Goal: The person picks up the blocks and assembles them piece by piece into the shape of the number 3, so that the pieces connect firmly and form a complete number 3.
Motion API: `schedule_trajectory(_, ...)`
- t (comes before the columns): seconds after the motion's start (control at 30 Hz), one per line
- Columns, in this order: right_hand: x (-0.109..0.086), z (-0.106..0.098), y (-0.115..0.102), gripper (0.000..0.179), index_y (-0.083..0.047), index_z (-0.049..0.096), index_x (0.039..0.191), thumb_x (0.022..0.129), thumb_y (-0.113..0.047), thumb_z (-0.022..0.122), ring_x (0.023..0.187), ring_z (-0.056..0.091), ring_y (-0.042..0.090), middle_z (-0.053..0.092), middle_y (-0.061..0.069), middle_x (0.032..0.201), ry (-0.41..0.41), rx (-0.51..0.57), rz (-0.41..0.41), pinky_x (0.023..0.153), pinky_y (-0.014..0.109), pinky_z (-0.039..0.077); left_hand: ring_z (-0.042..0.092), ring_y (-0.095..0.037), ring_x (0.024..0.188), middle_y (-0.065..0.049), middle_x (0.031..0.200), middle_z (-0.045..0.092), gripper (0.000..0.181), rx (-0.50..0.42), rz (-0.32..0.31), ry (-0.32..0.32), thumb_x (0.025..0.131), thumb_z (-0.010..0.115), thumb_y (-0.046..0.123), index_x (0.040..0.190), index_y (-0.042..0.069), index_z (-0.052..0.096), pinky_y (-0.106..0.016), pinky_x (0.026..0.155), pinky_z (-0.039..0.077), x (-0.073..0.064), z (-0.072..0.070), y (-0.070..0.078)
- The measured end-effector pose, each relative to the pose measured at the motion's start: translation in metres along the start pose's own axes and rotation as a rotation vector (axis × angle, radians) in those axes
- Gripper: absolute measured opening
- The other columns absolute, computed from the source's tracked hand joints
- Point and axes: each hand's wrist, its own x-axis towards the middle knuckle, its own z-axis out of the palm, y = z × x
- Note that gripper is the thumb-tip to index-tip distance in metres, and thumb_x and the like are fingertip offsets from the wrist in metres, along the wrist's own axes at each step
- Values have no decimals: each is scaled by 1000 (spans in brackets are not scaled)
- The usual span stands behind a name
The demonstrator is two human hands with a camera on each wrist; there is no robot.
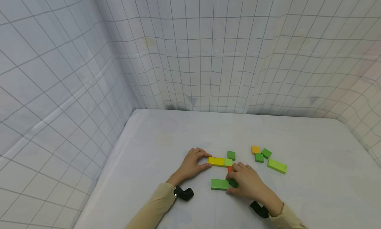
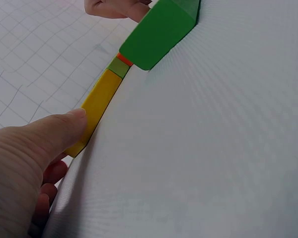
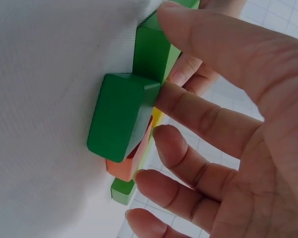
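My left hand pinches the left end of a long yellow block between thumb and finger. Against that block's right end lies a small light green block. My right hand has its thumb and index finger at the right end of a long green block, pinching it. A dark green block stands beside that end, partly under the hand. Just beyond it an orange-red block shows, mostly covered by the fingers. A small green block sits behind the light green one.
To the right lie a small orange-yellow block, two small green blocks and a long lime block. All rest on a white-covered table. White grid-patterned curtains hang behind and at the sides.
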Motion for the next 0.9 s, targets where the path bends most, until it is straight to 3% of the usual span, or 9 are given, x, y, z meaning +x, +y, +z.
schedule_trajectory(0.4, 1, -2, -2, 33, -21, 71, 89, 70, -46, 81, 72, 36, 9, 42, -11, 79, -12, 24, 14, 62, 28, 32, 44, -12, 92, 6, 107, 56, 32, -4, 5, -1, 86, 71, 36, 113, 20, 68, -32, 82, 37, 0, -3, 3)
schedule_trajectory(0.6, 1, -14, 9, 33, -19, 71, 92, 78, -50, 73, 71, 42, 7, 50, -11, 82, 39, 124, 32, 60, 25, 37, 44, -12, 92, 6, 107, 56, 32, -7, 10, 3, 85, 71, 36, 113, 20, 68, -32, 81, 37, 1, -2, 2)
schedule_trajectory(0.73, 0, -22, 31, 23, -15, 71, 96, 83, -34, 73, 71, 51, 11, 57, -6, 85, 125, 151, 139, 58, 26, 42, 43, -11, 91, 6, 107, 56, 32, -5, 5, 2, 85, 71, 35, 113, 20, 67, -31, 81, 37, 1, -1, 1)
schedule_trajectory(0.9, -4, -24, 64, 25, -5, 69, 101, 80, -17, 77, 83, 56, 25, 61, 8, 95, 200, 31, 310, 65, 38, 47, 44, -12, 92, 6, 107, 56, 32, 0, -6, -7, 85, 72, 35, 113, 20, 67, -31, 82, 37, 1, -1, 1)
